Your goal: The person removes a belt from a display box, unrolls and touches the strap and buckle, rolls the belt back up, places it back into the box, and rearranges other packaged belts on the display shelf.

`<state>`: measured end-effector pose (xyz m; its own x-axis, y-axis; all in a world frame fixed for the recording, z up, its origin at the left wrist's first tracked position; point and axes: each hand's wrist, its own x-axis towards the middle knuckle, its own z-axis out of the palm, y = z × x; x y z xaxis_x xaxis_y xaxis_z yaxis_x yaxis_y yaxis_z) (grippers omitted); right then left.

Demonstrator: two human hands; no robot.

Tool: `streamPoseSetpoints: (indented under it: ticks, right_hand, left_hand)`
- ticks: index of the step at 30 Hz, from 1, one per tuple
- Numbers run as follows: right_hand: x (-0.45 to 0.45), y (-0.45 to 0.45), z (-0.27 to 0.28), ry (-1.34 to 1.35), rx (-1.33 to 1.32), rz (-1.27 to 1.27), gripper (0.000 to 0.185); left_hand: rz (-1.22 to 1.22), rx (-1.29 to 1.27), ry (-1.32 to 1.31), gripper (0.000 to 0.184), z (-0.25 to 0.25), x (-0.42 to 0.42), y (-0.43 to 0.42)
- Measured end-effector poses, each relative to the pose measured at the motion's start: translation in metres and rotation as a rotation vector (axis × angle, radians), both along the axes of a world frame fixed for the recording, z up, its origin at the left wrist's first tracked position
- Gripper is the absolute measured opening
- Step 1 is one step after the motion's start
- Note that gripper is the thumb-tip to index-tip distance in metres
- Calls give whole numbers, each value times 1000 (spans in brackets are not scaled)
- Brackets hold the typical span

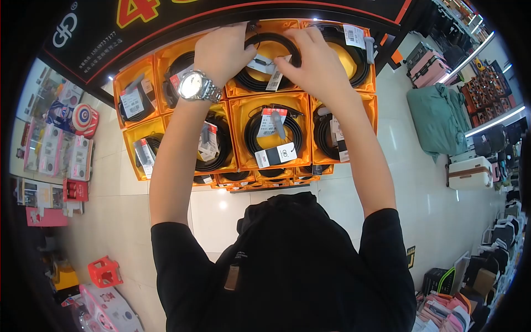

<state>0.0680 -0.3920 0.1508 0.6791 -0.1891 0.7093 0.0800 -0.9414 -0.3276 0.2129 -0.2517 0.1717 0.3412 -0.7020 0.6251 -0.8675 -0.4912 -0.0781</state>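
Both hands reach to the upper row of orange boxes, over a coiled black belt [269, 43] with white tags. My left hand [225, 51], below a silver wristwatch [198, 86], is at the coil's left side with its fingers curled; their tips are hidden. My right hand [315, 62] has its fingers bent round the coil's right side, the thumb against a white tag [278, 73]. In the row below, a box [237, 133] holds another coiled belt [250, 133] with a red and white tag and a grey security tag.
A black sign [99, 39] runs behind the boxes. More boxed belts stand left and right, such as one coil [357, 61] at the right. A red stool [105, 271] is at lower left, and a white suitcase [469, 173] and a green covered bundle [437, 119] at right.
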Motion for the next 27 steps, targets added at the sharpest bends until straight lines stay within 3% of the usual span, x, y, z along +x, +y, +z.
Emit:
streamPoseSetpoints:
  ticks: [3, 4, 7, 13, 24, 27]
  right_hand:
    - [-17, 5, 1, 240, -10, 47, 41]
    - [-19, 4, -4, 275, -39, 90, 36]
    - [-20, 7, -8, 302, -64, 235, 33]
    - [4, 4, -19, 187, -238, 115, 27]
    - [11, 12, -10, 267, -272, 7, 25]
    - [12, 11, -13, 283, -288, 35, 26]
  left_hand:
    - [56, 62, -15, 32, 0, 3, 0]
    - [119, 148, 41, 30, -1, 4, 1]
    - [62, 97, -53, 28, -7, 6, 1]
    - [-106, -84, 94, 32, -13, 20, 13]
    - [-232, -169, -68, 24, -19, 25, 23]
    - [-126, -256, -179, 19, -16, 21, 28]
